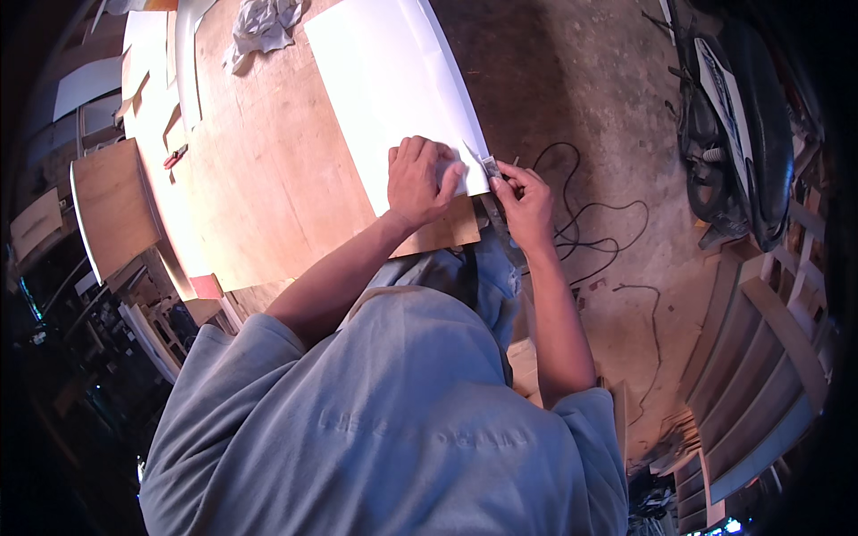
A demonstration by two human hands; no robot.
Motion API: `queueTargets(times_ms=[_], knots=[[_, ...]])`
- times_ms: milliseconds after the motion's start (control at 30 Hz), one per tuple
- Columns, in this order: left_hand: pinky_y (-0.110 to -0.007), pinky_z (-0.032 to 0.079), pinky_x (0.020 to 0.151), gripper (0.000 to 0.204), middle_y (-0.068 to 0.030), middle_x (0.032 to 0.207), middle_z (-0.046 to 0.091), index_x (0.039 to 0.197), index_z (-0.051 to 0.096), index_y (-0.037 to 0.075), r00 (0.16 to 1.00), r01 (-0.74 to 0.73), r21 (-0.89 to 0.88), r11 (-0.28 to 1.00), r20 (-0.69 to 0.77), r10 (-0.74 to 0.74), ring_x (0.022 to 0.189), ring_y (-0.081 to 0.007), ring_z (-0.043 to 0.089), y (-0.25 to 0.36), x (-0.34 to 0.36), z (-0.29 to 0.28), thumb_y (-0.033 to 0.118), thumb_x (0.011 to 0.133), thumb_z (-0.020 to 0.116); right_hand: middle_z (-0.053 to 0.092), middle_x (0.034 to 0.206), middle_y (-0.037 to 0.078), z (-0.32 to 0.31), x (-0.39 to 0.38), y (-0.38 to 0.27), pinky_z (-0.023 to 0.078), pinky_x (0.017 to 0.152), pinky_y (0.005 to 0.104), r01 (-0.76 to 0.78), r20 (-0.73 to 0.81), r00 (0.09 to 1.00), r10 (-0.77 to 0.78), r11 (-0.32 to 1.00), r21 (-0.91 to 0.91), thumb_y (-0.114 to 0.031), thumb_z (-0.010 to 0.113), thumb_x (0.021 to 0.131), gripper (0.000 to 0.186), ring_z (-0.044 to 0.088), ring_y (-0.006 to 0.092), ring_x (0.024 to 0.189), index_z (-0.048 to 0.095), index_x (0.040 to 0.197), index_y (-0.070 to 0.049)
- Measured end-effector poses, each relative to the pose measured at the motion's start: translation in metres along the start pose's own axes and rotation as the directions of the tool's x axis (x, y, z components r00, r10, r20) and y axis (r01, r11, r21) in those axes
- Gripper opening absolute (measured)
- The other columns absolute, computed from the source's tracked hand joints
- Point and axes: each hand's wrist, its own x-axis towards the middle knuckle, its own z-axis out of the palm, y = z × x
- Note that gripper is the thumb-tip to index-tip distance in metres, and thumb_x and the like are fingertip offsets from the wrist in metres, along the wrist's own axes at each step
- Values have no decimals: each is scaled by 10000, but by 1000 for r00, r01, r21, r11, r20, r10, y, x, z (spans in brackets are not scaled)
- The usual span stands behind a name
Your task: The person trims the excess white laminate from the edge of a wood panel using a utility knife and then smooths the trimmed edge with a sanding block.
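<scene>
Right fingers pinch a small tool. Beneath the left fingers, thumb spread apart, lies a white sheet.

Woodworking workshop, wide plywood worktop, loose wooden panels, stained bare floor, trailing black cable

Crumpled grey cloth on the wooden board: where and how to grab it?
Probably pinch the cloth by its bunched middle, coming from above and its left: raised folds offer the grip something to close on, and the white sheet lies close on its right.
</scene>
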Motion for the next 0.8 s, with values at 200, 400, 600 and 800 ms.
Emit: queueTargets(times_ms=[200,400,600,800], knots=[[-485,441,1090,569,-81,1366,584,1290,682,161,954,-299,52,953,51,296,1314,-339,521,22,11,-11,465,839,847,620,818,43,-10,-1,-4,475,672,313,28,37,999,-29,999,26,-89,801,915,296,587,133,730,785,1202,-18],[-472,446,1068,461,-26,1330,639,1182,762,218,923,-301,152,941,295,248,1348,-290,515,26,32,-14,472,809,856,639,843,22,-25,-11,18,478,697,278,-85,92,993,75,990,110,-110,794,934,291,592,100,763,781,1211,-24],[-465,444,1073,372,-14,1332,650,1128,779,247,831,-396,151,906,480,283,1337,-291,517,27,51,-24,444,821,848,688,854,2,-41,-24,25,485,721,265,-150,49,988,144,976,158,-128,792,947,294,602,77,779,773,1216,-9],[-475,441,1075,391,-13,1289,655,1061,747,180,799,-389,100,916,532,281,1325,-274,522,27,62,-34,444,797,863,737,916,20,-55,-35,50,510,772,263,-160,-9,986,169,950,266,-157,784,964,329,624,75,823,753,1247,7]])
